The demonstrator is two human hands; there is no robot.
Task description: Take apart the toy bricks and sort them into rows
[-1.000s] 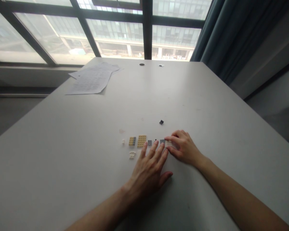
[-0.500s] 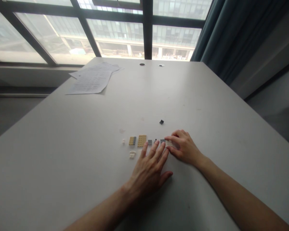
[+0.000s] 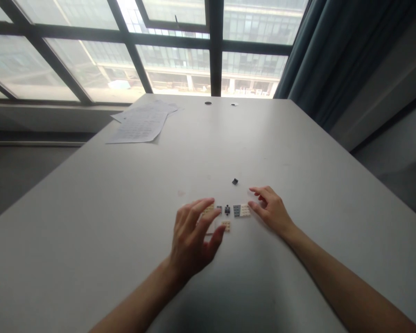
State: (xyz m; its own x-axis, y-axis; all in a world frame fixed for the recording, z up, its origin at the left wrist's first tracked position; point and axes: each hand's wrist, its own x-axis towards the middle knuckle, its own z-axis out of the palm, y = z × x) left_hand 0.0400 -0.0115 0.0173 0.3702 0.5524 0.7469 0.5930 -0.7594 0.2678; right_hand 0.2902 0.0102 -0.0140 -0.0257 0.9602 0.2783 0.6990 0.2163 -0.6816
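My left hand (image 3: 192, 238) hovers over the left part of a row of small toy bricks, fingers apart and slightly bent, holding nothing. Beneath its fingers a tan studded plate (image 3: 208, 210) is partly hidden. Its thumb tip is near a small tan brick (image 3: 226, 226), and its index fingertip is by a small grey brick (image 3: 219, 210). Farther right lie a dark grey piece with pegs (image 3: 227, 210), then a grey plate (image 3: 236, 211) against a white studded plate (image 3: 245, 210). My right hand (image 3: 272, 208) is open, thumb tip close to the white plate's right end.
A small black piece (image 3: 235, 181) lies beyond the row on the white table (image 3: 107, 208). Printed papers (image 3: 138, 127) rest at the far left. Two round cable holes sit near the far edge, before a window, with a dark curtain (image 3: 305, 60) at the right.
My left hand has moved left and bent its fingers, uncovering the pegged piece and the small tan brick. My right hand has come off the white plate. The view has tilted up slightly.
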